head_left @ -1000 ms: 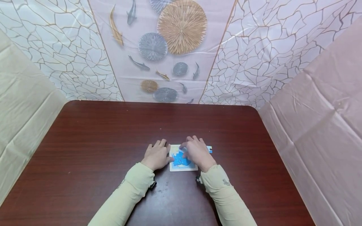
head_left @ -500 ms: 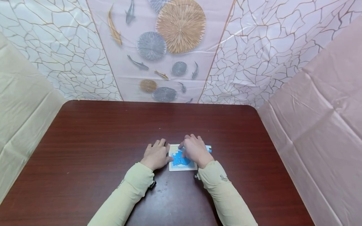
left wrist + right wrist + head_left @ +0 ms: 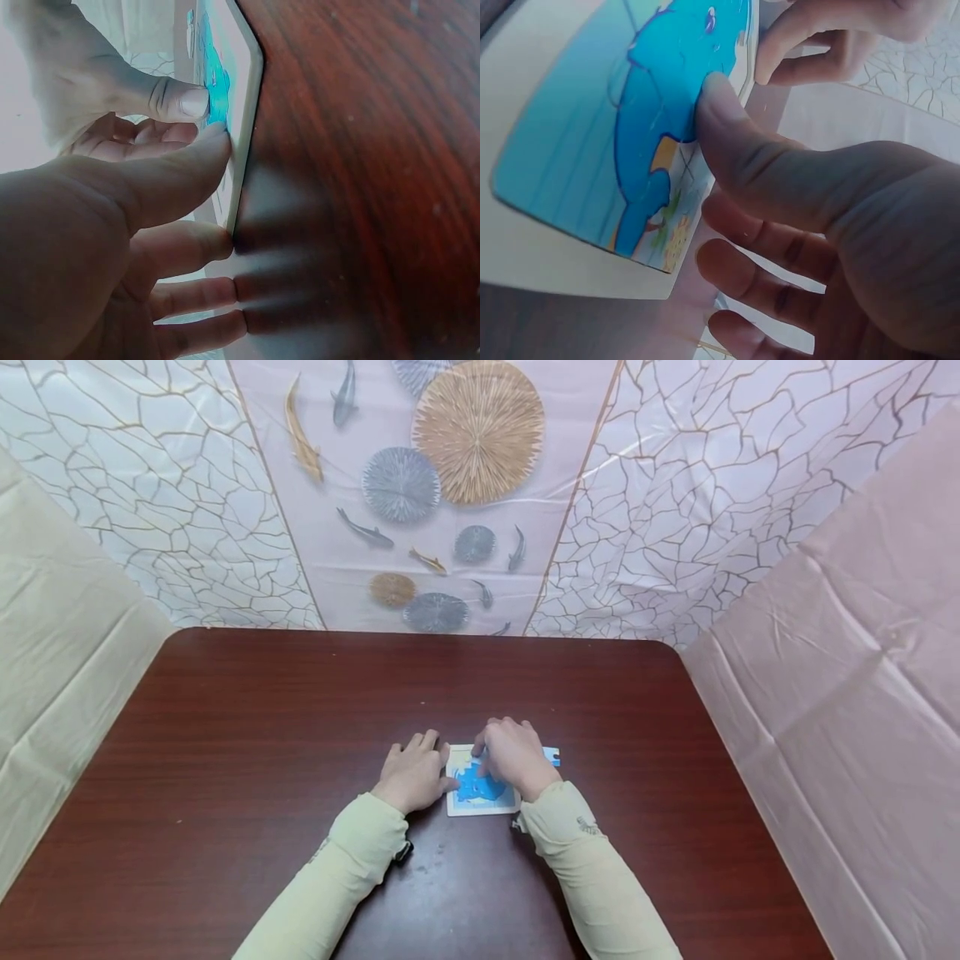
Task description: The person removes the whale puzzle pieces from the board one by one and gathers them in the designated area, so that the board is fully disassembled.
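A small jigsaw puzzle board [image 3: 480,813] with a pale rim lies on the table, showing a blue sea animal [image 3: 645,127]. My left hand [image 3: 412,772] rests at the board's left side, its fingers spread on the table and its thumb [image 3: 191,161] on the rim. Over the board's upper right part bends my right hand [image 3: 516,758]. Its thumb [image 3: 731,124] presses on the blue picture, and its index finger reaches the upper part of the puzzle. In the right wrist view, its other fingers hang loosely bent. The hand hides much of the board's right side.
A loose blue and white jigsaw piece [image 3: 552,756] lies just right of the board, partly behind the right hand. The dark red wooden table [image 3: 300,693] spreads around, with patterned cloth [image 3: 637,527] hanging behind it and plain cloth at both sides.
My right hand has shifted slightly left over the puzzle, its fingers drawn in a little. The left hand and the board keep their places.
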Demonstrator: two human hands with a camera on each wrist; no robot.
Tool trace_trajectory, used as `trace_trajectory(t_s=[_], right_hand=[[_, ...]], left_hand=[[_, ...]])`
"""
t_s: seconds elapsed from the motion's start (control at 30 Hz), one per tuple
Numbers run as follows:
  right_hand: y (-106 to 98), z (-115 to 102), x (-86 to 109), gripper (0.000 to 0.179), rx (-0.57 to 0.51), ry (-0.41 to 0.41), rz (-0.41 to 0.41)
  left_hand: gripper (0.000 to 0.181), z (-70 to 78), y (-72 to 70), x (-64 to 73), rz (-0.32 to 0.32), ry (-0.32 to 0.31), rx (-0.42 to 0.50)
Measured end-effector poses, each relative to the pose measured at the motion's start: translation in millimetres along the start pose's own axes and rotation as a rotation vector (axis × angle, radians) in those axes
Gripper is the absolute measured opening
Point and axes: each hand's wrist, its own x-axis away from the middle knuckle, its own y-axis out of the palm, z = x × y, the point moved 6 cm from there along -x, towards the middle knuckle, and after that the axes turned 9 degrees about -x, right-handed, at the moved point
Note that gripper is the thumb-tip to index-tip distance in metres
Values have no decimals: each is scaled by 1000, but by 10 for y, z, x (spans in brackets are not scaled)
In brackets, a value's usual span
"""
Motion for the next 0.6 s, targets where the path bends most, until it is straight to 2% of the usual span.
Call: trace_trajectory(t_s=[0.6], right_hand=[[25,11,-11,20,-22,18,-25]], left_hand=[[67,-4,20,4,3,0,7]])
